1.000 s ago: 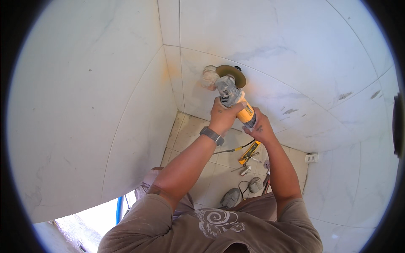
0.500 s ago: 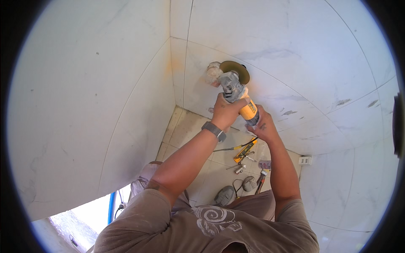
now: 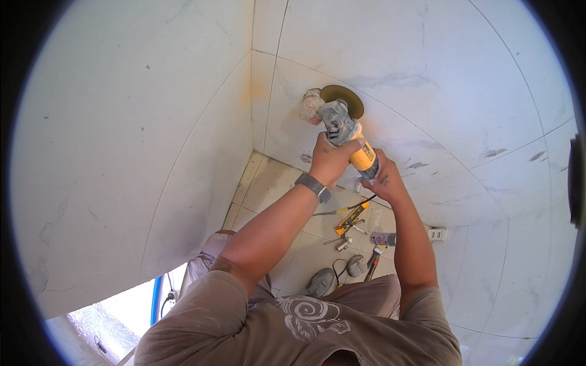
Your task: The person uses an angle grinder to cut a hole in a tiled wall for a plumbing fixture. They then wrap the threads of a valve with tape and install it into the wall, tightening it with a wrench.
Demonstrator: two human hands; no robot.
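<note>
Gripping grinder (image 3: 342,130) at upper centre of the frame, in clamped fingers of left hand (image 3: 331,159) and right hand (image 3: 386,176). Possible kickback from any snag of disc (image 3: 349,97) on lump (image 3: 312,105) or wall (image 3: 403,91); possible twisting loose from a slackened grip.

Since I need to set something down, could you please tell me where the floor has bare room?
Bare tile floor lies between the left-hand wall and left forearm; another patch lies between that forearm and the metal cylinder. It is crowded below the grinder in view, beside the right forearm: yellow tool, container and orange-handled tool.
</note>
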